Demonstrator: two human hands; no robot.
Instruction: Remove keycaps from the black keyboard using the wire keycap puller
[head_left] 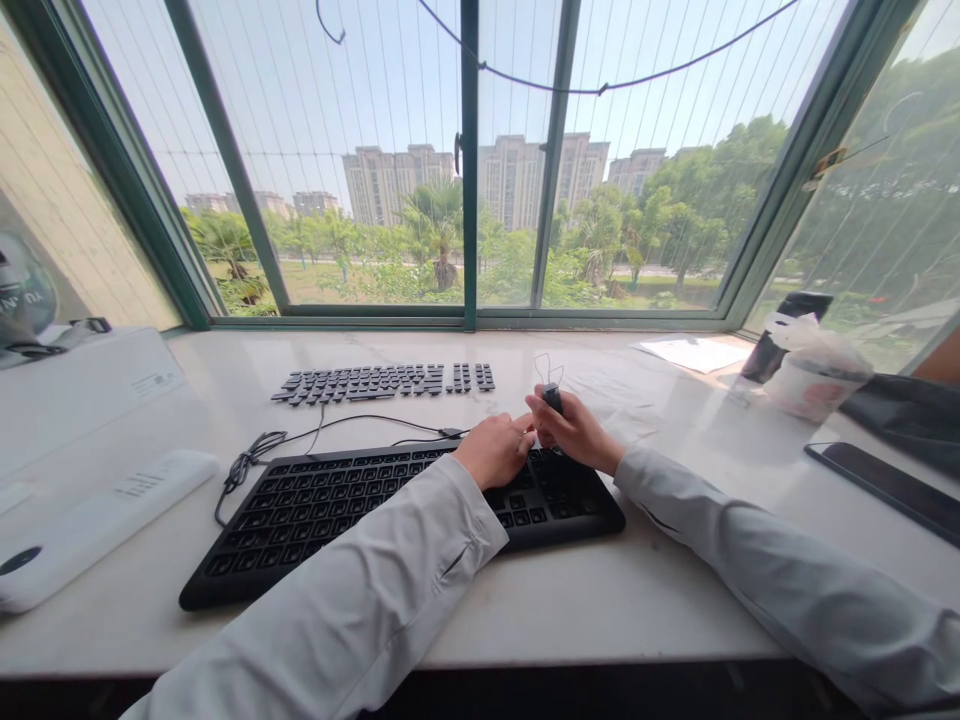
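A black keyboard (322, 505) lies at a slant on the white counter, with bare key sockets showing over most of it. My right hand (574, 430) is closed around the dark handle of a wire keycap puller (551, 395), whose wire loops point up and away from the keys. Above the right part of the keyboard, my left hand (495, 450) is closed, its fingertips meeting those of my right hand. Whatever sits between the left fingertips is hidden. Behind the keyboard, loose black keycaps (360, 382) are laid out in rows like a keyboard layout.
The keyboard's cable (251, 455) is bundled at its back left. White boxes (105, 520) stand on the left. To the right are a phone (885, 485), a plastic bag with a cup (814, 370) and a sheet of paper (694, 353). A window (469, 320) borders the counter.
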